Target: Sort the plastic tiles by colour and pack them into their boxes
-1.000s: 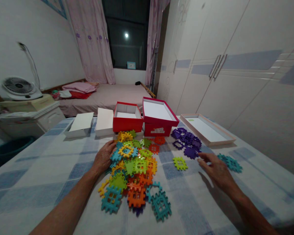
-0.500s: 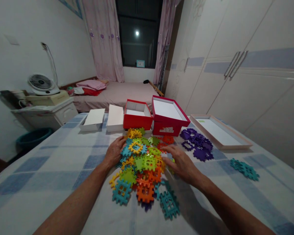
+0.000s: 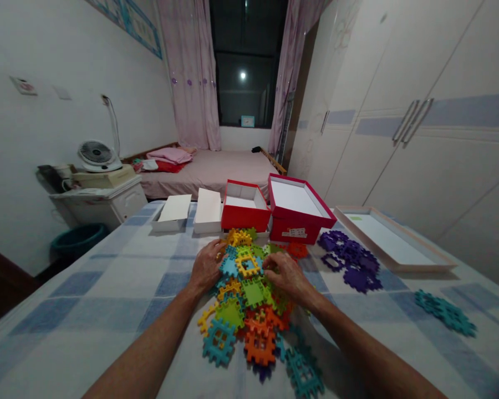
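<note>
A heap of plastic interlocking building pieces with toothed edges lies on the cloth, with a yellow square frame (image 3: 248, 266) on top. My left hand (image 3: 208, 267) rests against the heap's left side beside blue pieces (image 3: 229, 267), fingers bent and partly hidden, not closed round a piece I can see. Over the right side is my right hand (image 3: 288, 275), its thumb and fingers curved and apart near lime pieces (image 3: 253, 292). Orange pieces (image 3: 260, 341) and a teal window piece (image 3: 219, 341) lie at the front. Another teal piece (image 3: 303, 370) lies by my right forearm.
Behind the heap stand a red box (image 3: 244, 218), a larger crimson box (image 3: 297, 227) and two white boxes, one a white box (image 3: 208, 213). To the right are purple pieces (image 3: 351, 263), a shallow tray-like lid (image 3: 419, 265) and teal pieces (image 3: 444, 313).
The view has shifted, so the scene sits lower and further right. My right hand has moved left, closer over the heap. Some lime pieces under it have shifted.
</note>
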A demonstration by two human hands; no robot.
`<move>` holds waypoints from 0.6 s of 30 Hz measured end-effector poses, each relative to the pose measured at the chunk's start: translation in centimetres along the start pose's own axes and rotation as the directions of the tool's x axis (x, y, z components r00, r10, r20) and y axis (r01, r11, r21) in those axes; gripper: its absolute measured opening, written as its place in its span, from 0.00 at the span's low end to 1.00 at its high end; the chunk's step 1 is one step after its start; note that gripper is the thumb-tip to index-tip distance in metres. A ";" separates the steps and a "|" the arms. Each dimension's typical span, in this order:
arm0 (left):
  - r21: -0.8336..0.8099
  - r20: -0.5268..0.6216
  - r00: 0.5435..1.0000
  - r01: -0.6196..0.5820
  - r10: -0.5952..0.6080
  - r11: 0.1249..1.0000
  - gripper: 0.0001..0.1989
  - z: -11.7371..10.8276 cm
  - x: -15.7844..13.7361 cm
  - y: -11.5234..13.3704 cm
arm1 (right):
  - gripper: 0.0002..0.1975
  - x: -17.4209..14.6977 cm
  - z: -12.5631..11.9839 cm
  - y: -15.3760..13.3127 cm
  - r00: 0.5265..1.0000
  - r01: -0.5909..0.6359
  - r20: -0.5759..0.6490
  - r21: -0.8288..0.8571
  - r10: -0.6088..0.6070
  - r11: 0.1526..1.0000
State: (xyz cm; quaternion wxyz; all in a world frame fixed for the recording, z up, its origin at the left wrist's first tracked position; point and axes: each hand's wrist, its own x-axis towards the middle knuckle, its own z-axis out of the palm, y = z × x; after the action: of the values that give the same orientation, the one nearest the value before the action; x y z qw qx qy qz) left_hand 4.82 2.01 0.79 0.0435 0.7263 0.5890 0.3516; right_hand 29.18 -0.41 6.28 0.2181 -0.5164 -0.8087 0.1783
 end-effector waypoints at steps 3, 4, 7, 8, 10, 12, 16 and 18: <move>0.022 -0.044 0.999 -0.012 0.013 1.000 0.18 -0.1 0.0 0.4 | 0.11 0.0 -0.8 0.2 0.998 0.032 -0.059 0.018 -0.031 0.999; 0.022 -0.055 0.998 -0.026 0.027 0.999 0.18 -0.2 0.0 0.4 | 0.14 0.1 -0.9 0.0 0.996 0.071 -0.053 0.027 -0.069 0.997; 0.015 -0.072 0.995 -0.074 0.075 0.997 0.20 -0.2 -0.1 0.5 | 0.25 0.6 -0.5 -0.6 0.979 0.192 0.058 0.057 -0.196 0.980; 0.015 -0.075 0.994 -0.085 0.086 0.996 0.20 -0.2 -0.2 0.5 | 0.27 0.8 -0.3 -0.8 0.972 0.209 0.097 0.062 -0.214 0.976; 0.018 -0.086 0.992 -0.091 0.092 0.996 0.18 -0.1 -0.1 0.4 | 0.29 0.9 0.1 -0.9 0.970 0.199 0.133 0.041 -0.203 0.979; 0.018 -0.102 0.989 -0.102 0.103 0.995 0.17 -0.1 -0.1 0.5 | 0.29 0.8 0.2 -0.8 0.977 0.180 0.119 -0.023 -0.176 0.983; 0.009 -0.124 0.978 -0.167 0.167 0.986 0.16 -0.1 -0.1 0.8 | 0.34 -0.3 -1.0 -0.6 0.987 0.157 0.080 -0.279 -0.140 0.947; 0.012 -0.139 0.975 -0.176 0.176 0.984 0.15 0.0 -0.1 0.8 | 0.35 -1.0 -2.1 -0.7 0.988 0.155 0.086 -0.424 -0.130 0.892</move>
State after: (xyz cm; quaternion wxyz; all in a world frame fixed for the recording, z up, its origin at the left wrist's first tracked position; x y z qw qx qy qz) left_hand 5.49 1.65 1.14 -0.0287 0.7493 0.5239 0.4041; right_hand 30.16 -1.48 8.22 0.0889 -0.4859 -0.8694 -0.0063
